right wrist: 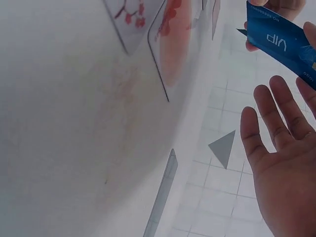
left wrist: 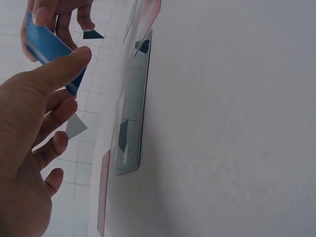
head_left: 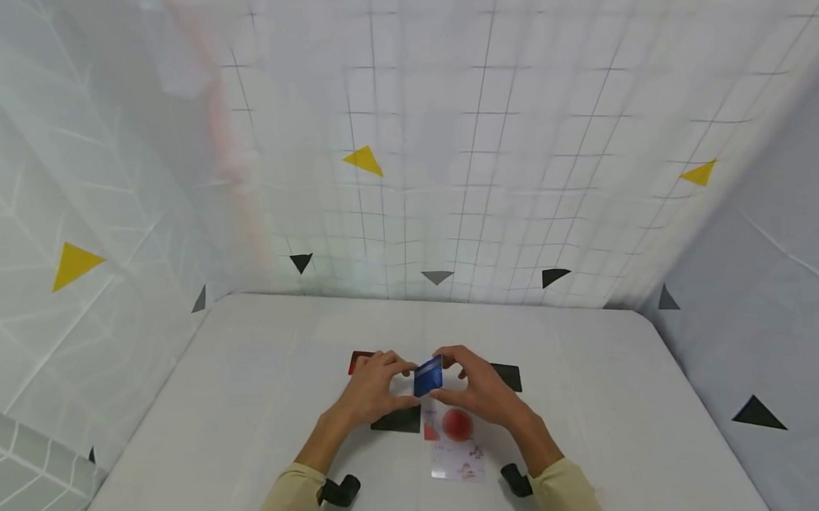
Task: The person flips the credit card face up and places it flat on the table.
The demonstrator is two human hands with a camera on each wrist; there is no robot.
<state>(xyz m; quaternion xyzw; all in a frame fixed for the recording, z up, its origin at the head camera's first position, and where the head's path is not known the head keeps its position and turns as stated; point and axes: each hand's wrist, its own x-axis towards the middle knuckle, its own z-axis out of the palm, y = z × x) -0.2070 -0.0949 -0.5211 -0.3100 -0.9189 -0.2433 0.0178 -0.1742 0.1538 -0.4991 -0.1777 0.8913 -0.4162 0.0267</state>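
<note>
I pinch the blue VIP card (head_left: 427, 377) by opposite sides, left hand (head_left: 371, 387) and right hand (head_left: 482, 386), above the white table (head_left: 634, 421), likely to keep it steady and its printed face mostly uncovered

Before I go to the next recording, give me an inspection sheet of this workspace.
Surface: white tabletop.
Work item: blue card, raised, marked "VIP".
Clutter: two dark cards, one near each hand; red card, partly hidden behind the left hand; red-printed cards between the forearms.
Hands: left hand and right hand both pinch the blue card.
Cables: nothing seen.
Surroundings: pale line-marked walls with yellow triangles and dark triangles.
</note>
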